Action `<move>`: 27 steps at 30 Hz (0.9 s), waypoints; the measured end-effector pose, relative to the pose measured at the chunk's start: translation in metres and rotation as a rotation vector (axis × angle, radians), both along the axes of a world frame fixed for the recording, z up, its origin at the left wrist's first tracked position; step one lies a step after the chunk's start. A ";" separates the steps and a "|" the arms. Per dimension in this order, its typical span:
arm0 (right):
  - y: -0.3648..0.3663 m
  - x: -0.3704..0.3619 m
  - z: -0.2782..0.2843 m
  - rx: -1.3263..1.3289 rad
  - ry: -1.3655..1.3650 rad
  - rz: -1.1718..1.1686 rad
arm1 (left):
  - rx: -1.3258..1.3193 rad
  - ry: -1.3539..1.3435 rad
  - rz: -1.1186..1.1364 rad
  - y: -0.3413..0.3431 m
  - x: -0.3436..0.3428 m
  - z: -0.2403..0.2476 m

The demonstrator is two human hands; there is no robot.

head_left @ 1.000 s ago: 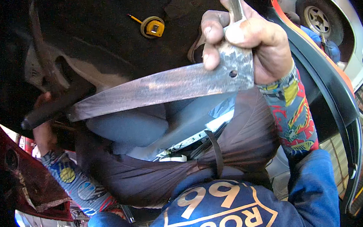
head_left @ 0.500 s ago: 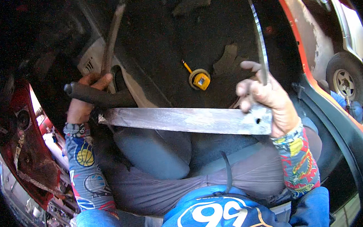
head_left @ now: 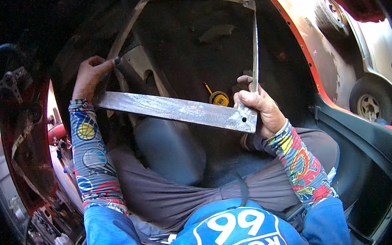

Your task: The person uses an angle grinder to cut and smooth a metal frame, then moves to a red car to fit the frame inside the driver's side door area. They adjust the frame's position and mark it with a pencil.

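I hold a four-sided metal frame (head_left: 176, 106) of flat grey bar out in front of me, tilted, its wide near bar crossing above my lap. My left hand (head_left: 92, 75) is closed on the frame's left side, close to the near left corner; its fingertips are partly hidden. At the near right corner, beside a small round hole, my right hand (head_left: 263, 105) grips the frame with thumb and fingers. Just beyond the near bar, a yellow tape measure (head_left: 219, 99) lies on the dark floor, seen through the frame. A dark rod end (head_left: 117, 61) shows at my left fingertips.
I sit cross-legged inside a vehicle body. An orange-red sill (head_left: 298, 40) and dark trim (head_left: 357, 128) run along the right. Outside stands a wheel (head_left: 368, 105). A dark red panel (head_left: 30, 149) is at the left, with clutter below it.
The frame has shifted left and nearer in view, so its far bar and far right corner now show. My right hand has moved left with it, and my left hand sits higher.
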State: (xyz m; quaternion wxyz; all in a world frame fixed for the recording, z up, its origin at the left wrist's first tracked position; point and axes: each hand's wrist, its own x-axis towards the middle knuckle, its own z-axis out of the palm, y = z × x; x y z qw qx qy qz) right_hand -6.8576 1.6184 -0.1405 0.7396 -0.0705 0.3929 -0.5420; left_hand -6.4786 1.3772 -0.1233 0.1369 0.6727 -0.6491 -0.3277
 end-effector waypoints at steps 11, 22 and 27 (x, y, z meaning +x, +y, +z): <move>0.005 -0.044 0.041 -0.308 -0.085 0.035 | -0.093 0.173 0.053 0.077 -0.027 0.116; -0.017 -0.142 0.041 -0.101 1.260 -0.067 | -0.431 0.586 0.110 0.196 -0.143 0.081; -0.041 -0.182 0.015 0.065 0.998 -0.764 | -0.268 0.684 0.132 0.240 -0.197 0.036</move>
